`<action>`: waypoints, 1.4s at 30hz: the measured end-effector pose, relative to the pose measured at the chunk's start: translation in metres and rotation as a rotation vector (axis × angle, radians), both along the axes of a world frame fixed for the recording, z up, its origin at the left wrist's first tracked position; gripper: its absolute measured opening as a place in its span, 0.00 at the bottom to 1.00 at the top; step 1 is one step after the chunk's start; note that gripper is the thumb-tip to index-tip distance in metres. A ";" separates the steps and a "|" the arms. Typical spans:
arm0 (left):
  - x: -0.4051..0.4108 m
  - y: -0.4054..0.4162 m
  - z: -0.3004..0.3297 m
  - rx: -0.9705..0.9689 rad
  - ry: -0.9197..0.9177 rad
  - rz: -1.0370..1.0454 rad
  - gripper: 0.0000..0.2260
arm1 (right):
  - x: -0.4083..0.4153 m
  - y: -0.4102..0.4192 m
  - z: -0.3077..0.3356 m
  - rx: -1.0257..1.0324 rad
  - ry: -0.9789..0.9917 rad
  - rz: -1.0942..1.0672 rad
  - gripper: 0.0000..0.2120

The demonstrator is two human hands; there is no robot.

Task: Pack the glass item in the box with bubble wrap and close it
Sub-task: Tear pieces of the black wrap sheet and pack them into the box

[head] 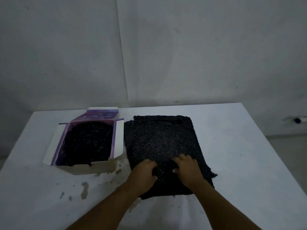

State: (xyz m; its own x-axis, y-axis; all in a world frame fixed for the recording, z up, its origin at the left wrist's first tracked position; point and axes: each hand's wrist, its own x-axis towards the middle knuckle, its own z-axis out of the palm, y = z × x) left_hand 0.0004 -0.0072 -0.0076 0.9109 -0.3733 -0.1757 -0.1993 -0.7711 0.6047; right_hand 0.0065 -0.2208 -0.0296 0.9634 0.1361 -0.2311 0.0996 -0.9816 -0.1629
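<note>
A sheet of black bubble wrap (pixel 159 138) lies flat on the white table (pixel 240 163), right of centre. My left hand (pixel 143 174) and my right hand (pixel 186 169) rest side by side on its near part, fingers curled into the wrap as if gripping it. I cannot see a glass item; it may be hidden under the wrap or my hands. To the left stands an open white and purple box (pixel 118 140), flaps up, with dark bubble wrap (pixel 88 143) lining its inside.
Brownish stains (pixel 84 190) mark the table near the box and my left arm. A grey wall stands close behind the table's far edge. A small dark object (pixel 297 120) sits beyond the table's right side.
</note>
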 end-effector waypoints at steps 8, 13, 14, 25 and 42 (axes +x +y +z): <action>0.022 -0.017 -0.006 0.422 -0.193 -0.020 0.50 | -0.008 0.005 -0.001 0.224 -0.137 0.161 0.07; 0.036 -0.012 -0.014 0.522 -0.002 -0.121 0.41 | -0.011 0.008 0.006 0.311 -0.125 0.254 0.12; 0.037 -0.010 -0.015 0.505 -0.009 -0.137 0.35 | -0.010 0.009 0.009 0.298 -0.126 0.233 0.15; 0.013 0.012 -0.003 0.044 -0.184 -0.208 0.14 | 0.014 0.006 0.013 -0.048 0.093 0.204 0.46; 0.002 0.141 0.176 -0.273 0.005 -0.028 0.14 | 0.021 0.090 0.204 1.014 0.571 0.210 0.12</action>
State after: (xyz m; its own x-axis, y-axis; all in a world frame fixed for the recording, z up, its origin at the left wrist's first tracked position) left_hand 0.0025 0.1334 0.1679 0.8989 -0.4325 -0.0695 -0.2149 -0.5736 0.7905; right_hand 0.0274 -0.1308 0.1746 0.6922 0.6486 -0.3165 -0.0965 -0.3515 -0.9312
